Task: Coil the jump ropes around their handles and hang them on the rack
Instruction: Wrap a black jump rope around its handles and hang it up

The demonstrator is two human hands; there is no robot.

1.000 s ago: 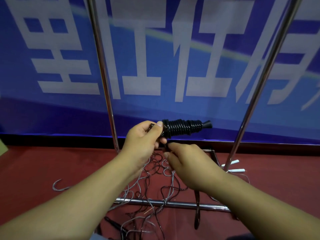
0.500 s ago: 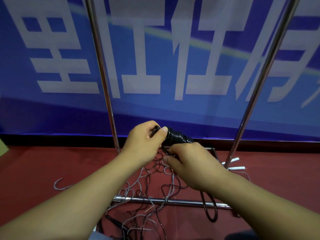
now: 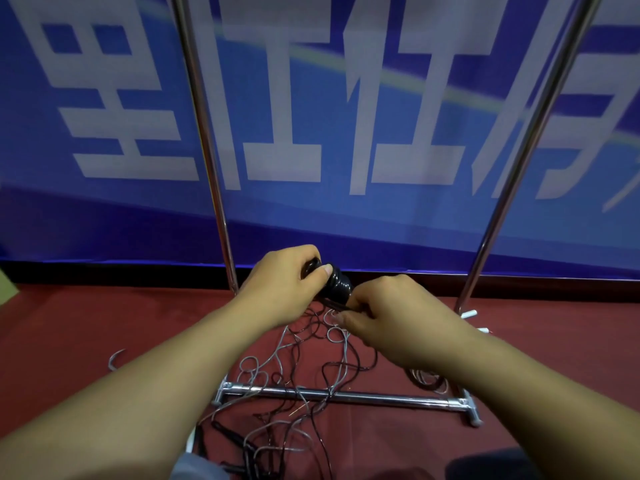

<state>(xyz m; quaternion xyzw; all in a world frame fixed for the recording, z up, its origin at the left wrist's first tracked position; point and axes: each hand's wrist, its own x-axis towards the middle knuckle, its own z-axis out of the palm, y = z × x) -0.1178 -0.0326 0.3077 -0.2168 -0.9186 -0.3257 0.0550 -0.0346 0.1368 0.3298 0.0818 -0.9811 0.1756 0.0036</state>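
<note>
The left hand (image 3: 282, 284) grips the black coiled jump rope (image 3: 337, 287) above the rack's base bar (image 3: 346, 396) while the right hand (image 3: 388, 318) pinches its loose end, apparently finishing the winding; next, tuck it

Lighting: even and moderately bright; we find no hard shadows on the red floor (image 3: 69, 323), only faint shade under the forearms. Glare: thin bright streaks along the chrome rack (image 3: 346, 396), strongest on its bottom crossbar. Distortion: wide-angle; the rack's uprights lean outward toward the top and the blue banner (image 3: 311, 220) behind them bows. Sharpness: soft throughout; the banner's white characters smear at their edges, and cords below the crossbar blur together.
</note>
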